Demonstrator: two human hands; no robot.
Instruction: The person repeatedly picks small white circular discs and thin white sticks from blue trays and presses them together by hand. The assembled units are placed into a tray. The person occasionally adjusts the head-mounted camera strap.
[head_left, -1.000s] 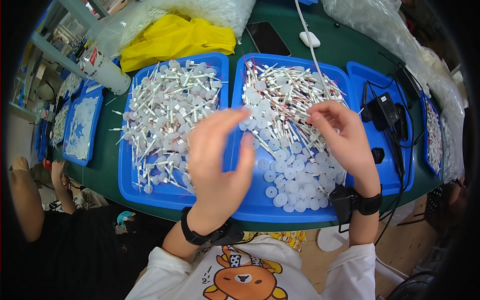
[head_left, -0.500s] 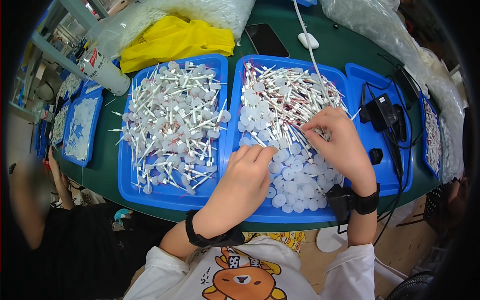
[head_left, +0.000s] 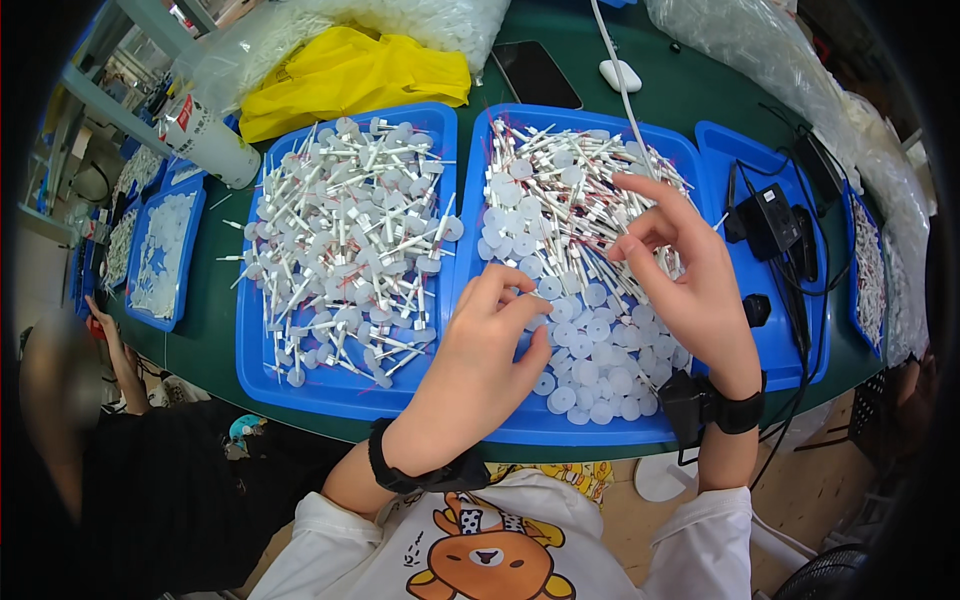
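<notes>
My left hand [head_left: 482, 345] hovers over the near left part of the right-hand blue tray [head_left: 520, 432]. Its fingers are bent, but thumb and index are apart. Fingertips are close to a heap of translucent round discs [head_left: 590, 365]; nothing held can be made out. My right hand [head_left: 680, 285] is raised above the same tray, thumb and forefinger spread with nothing visible between them. Beneath it lies a pile of thin white sticks with reddish wires [head_left: 590, 190]. The left-hand blue tray [head_left: 262, 365] holds many white sticks with discs on them [head_left: 345, 250].
Behind the trays are a yellow plastic bag [head_left: 355, 85], a phone [head_left: 537, 75] and a white case [head_left: 620, 76] beside a cable. A white cup [head_left: 215, 145] stands left. Another blue tray at right carries a black adapter [head_left: 765, 220] and cords. A person's arm [head_left: 118, 355] shows at left.
My right hand has lifted off the sticks and its thumb and forefinger have parted. My left thumb has come into view, apart from the fingers.
</notes>
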